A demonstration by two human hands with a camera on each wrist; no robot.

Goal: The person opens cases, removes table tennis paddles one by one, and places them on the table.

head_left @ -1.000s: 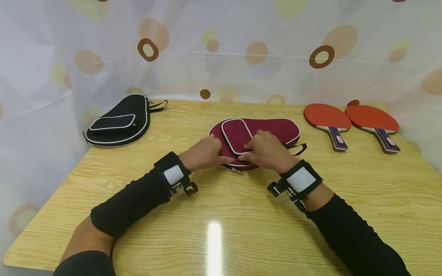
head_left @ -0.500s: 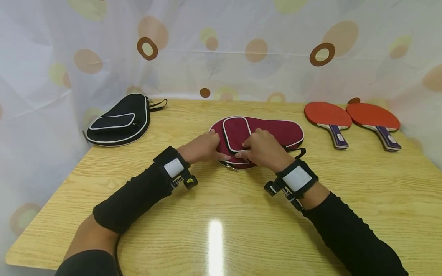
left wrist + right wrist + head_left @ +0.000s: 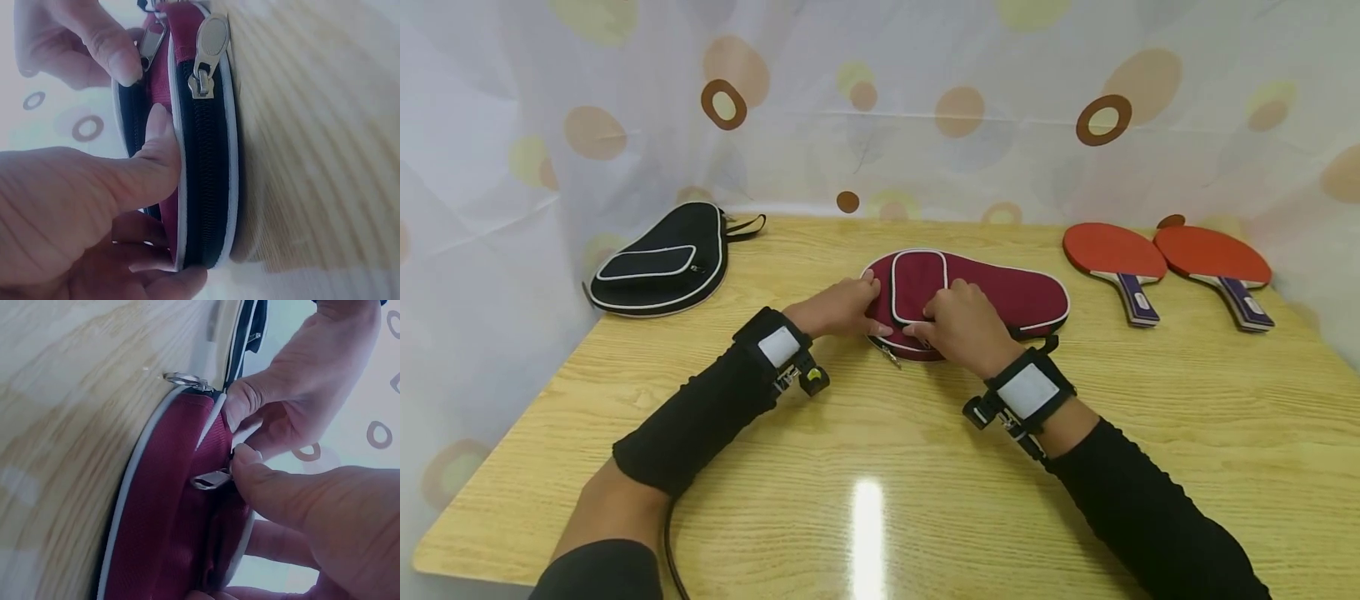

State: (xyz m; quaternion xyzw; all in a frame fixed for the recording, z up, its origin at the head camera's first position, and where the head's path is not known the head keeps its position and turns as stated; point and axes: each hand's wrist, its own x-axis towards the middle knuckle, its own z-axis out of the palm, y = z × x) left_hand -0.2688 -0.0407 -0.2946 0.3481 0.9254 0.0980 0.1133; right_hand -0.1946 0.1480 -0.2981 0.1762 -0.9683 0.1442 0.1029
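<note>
A dark red table tennis paddle case [image 3: 1026,292] with white piping lies flat on the table, its small pocket [image 3: 919,279] facing up. My left hand [image 3: 838,308] grips its rounded left end, with the thumb on top and the fingers curled round the edge. My right hand [image 3: 970,325] holds the pocket by its front edge, thumb close to a small metal zipper pull [image 3: 212,479]. Along the case's side runs a black zipper with a larger metal pull [image 3: 212,37]. The right hand's other fingers are partly hidden in the head view.
At the back left lies a black paddle case [image 3: 662,267] with a wrist loop. Two red paddles [image 3: 1112,250] with purple handles rest side by side at the back right. A patterned curtain [image 3: 880,125] hangs behind the wooden table [image 3: 775,500].
The red case has turned slightly clockwise, its narrow end moving right and nearer. Its hanging side pull has moved left. Both hands have shifted slightly with it, the right one leftward.
</note>
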